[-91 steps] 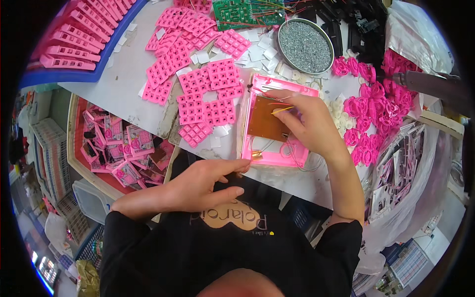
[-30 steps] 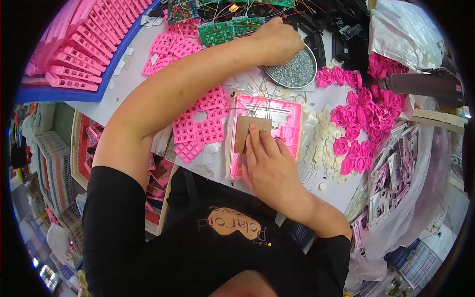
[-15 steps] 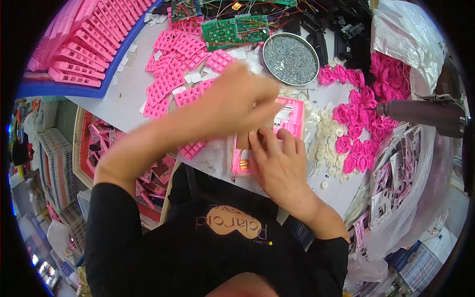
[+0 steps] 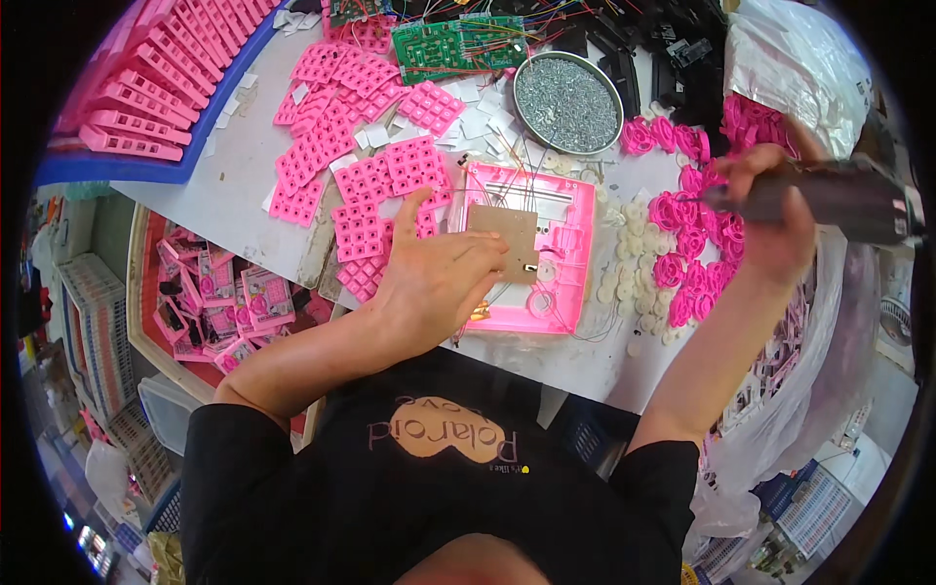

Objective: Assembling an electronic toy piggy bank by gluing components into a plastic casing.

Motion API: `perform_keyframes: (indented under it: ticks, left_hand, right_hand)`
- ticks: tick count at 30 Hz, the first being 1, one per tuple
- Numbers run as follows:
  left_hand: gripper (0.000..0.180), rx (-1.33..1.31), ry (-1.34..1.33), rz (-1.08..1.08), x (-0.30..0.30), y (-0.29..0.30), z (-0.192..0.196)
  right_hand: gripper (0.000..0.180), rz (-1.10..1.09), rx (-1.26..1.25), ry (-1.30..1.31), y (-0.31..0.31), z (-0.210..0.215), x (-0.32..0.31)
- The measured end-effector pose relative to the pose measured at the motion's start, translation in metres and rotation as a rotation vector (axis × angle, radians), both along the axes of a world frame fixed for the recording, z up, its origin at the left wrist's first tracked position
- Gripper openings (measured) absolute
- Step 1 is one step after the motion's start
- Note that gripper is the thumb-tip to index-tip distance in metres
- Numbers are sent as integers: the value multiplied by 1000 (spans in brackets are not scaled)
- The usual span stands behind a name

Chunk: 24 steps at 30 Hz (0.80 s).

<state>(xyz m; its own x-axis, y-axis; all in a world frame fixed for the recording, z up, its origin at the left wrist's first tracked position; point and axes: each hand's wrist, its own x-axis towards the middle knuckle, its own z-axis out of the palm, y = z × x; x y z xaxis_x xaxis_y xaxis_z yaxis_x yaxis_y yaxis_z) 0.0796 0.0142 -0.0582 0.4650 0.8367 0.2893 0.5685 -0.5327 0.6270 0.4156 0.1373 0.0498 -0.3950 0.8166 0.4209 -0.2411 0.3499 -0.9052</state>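
A pink plastic housing (image 4: pixel 582 255) lies open on the table in front of me, with thin wires and metal strips inside. Set in it is a brown square circuit board (image 4: pixel 515 222). My left hand (image 4: pixel 434 283) rests over the board's left side, its fingers stretched flat and its thumb apart. Off to the right, my right hand (image 4: pixel 785 219) is wrapped around a dark electric screwdriver (image 4: pixel 838 200), slightly blurred. The tool's tip points left, above a pile of bright pink rings (image 4: pixel 694 249).
A round dish of small screws (image 4: pixel 568 102) stands behind the housing. Pink keypads (image 4: pixel 322 146), green circuit boards (image 4: pixel 453 49) and white discs (image 4: pixel 634 258) lie around it. A blue tray (image 4: pixel 200 146) of pink parts is far left; a box (image 4: pixel 141 322) of pink pieces sits lower left.
My right hand has left the board and taken hold of the electric screwdriver at the right. My left hand, raised and blurred before, has come down onto the board.
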Motion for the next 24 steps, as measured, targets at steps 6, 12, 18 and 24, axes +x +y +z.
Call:
perform_keyframes:
  ticks: [6, 12, 18, 24]
  left_hand:
    - [16, 48, -32, 70, -4, -6, -9]
    - [19, 45, -73, 66, -3, -2, -7]
    - [21, 41, -89, 61, -3, 1, -11]
    - [34, -114, -47, 49, -6, -3, 4]
  right_hand:
    - [36, 43, -131, 218, -65, -36, -127]
    - [29, 118, -203, 356, -96, -45, -150]
    - [30, -10, -213, 251, -99, -48, -161]
    - [27, 2, -137, 243, -91, -51, -146]
